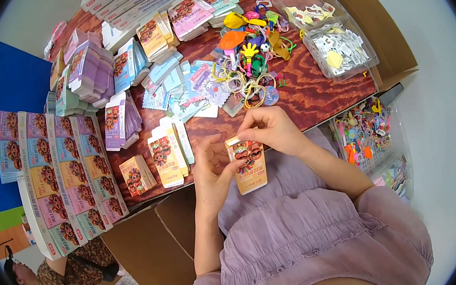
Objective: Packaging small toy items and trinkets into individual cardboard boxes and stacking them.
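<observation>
A small yellow-orange carton point(252, 179) with cartoon figures stands tilted above my lap, just off the table's near edge. My left hand point(212, 172) grips its left side, thumb across the printed front. At its top edge, my right hand point(275, 132) pinches the end flap between thumb and fingers; whether the flap is tucked in cannot be made out. Left of my hands, flat yellow cartons point(167, 158) lie on the table beside a small orange box point(137, 176). Foil-like packets point(181, 86) spread out beyond them.
Small toys and bands point(250, 55) are heaped at the table's middle. A clear tray point(366, 66) holds paper pieces at far right. Stacks of purple cartons point(89, 73) and display boxes point(69, 179) line the left. Another person point(70, 276) is at lower left.
</observation>
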{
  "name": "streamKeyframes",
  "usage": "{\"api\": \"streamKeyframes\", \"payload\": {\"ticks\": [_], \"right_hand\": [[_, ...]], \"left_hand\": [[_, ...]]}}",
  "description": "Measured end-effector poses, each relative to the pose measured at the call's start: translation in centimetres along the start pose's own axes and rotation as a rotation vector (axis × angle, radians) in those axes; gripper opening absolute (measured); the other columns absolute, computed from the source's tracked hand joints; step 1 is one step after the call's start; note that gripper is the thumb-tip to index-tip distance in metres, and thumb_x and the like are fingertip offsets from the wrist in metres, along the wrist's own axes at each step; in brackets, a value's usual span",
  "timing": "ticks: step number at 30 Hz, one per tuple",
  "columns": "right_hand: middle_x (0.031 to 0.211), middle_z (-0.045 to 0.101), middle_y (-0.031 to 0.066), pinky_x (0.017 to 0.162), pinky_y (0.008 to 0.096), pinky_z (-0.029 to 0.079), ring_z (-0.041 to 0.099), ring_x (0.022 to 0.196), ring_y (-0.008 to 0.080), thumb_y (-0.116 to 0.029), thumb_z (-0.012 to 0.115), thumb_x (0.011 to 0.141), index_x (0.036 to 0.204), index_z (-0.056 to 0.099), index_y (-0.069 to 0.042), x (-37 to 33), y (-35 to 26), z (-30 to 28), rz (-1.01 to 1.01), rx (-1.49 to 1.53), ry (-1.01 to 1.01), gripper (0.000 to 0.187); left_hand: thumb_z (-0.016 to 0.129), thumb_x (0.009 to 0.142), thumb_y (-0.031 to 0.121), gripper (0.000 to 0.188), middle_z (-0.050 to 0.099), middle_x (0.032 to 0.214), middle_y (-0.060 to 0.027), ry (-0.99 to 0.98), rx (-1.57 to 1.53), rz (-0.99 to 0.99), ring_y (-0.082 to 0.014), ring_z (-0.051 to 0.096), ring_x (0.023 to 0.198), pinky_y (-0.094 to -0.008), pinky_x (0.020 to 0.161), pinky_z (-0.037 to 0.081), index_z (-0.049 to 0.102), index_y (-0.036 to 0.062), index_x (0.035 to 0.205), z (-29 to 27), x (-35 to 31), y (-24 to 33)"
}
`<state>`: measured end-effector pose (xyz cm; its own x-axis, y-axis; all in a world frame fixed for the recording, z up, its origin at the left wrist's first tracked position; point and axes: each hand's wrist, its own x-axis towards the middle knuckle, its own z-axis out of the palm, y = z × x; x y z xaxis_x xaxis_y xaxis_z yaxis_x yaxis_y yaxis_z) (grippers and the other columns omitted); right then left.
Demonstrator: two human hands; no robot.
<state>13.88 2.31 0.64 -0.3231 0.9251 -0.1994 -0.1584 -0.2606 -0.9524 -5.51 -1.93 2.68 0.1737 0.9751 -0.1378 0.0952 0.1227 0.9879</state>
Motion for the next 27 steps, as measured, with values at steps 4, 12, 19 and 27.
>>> {"api": "streamKeyframes", "payload": {"ticks": [4, 12, 19, 27], "right_hand": [[0.093, 0.070, 0.0054, 0.075, 0.0257, 0.051, 0.065, 0.086, 0.0105, -0.001, 0.068, 0.086, 0.097, 0.069, 0.002, -0.5, -0.1, -0.6, -0.141, -0.184, -0.098, 0.011], [0.099, 0.068, 0.0092, 0.077, 0.0304, 0.053, 0.066, 0.094, 0.0178, -0.005, 0.068, 0.085, 0.100, 0.067, 0.000, -1.2, 1.0, -1.6, -0.263, -0.467, -0.222, 0.015], [0.100, 0.064, 0.0068, 0.069, 0.0322, 0.061, 0.068, 0.089, 0.0175, -0.012, 0.065, 0.093, 0.109, 0.056, -0.005, 1.7, 2.6, 1.1, 0.190, 0.470, 0.079, 0.020], [0.108, 0.066, 0.0126, 0.079, 0.0387, 0.051, 0.060, 0.106, 0.0271, -0.010, 0.065, 0.084, 0.106, 0.062, -0.003, 10.3, -0.2, 0.1, -0.598, -1.269, -0.041, 0.024]], "left_hand": [[0.072, 0.079, -0.010, 0.060, 0.064, 0.105, -0.0114, 0.042, -0.014, 0.007, -0.0148, 0.067, 0.085, -0.0266, 0.072, 0.056, 0.045, 0.0023, 0.131, 0.0, 0.0, -0.4], [0.066, 0.086, -0.006, 0.051, 0.064, 0.111, -0.0088, -0.130, 0.130, -0.021, -0.0153, 0.067, 0.092, -0.0263, 0.077, 0.054, 0.050, 0.0011, 0.134, -1.5, 0.1, -3.4], [0.069, 0.081, -0.002, 0.090, 0.037, 0.149, -0.0135, 0.022, -0.182, 0.095, -0.0235, 0.044, 0.132, -0.0373, 0.109, 0.039, 0.017, 0.0024, 0.155, -1.3, 0.6, -3.0], [0.079, 0.073, -0.001, 0.078, 0.049, 0.124, -0.0108, 0.224, -0.145, 0.024, -0.0205, 0.055, 0.112, -0.0327, 0.089, 0.054, 0.037, 0.0010, 0.139, -2.0, 0.2, -1.6]]}}
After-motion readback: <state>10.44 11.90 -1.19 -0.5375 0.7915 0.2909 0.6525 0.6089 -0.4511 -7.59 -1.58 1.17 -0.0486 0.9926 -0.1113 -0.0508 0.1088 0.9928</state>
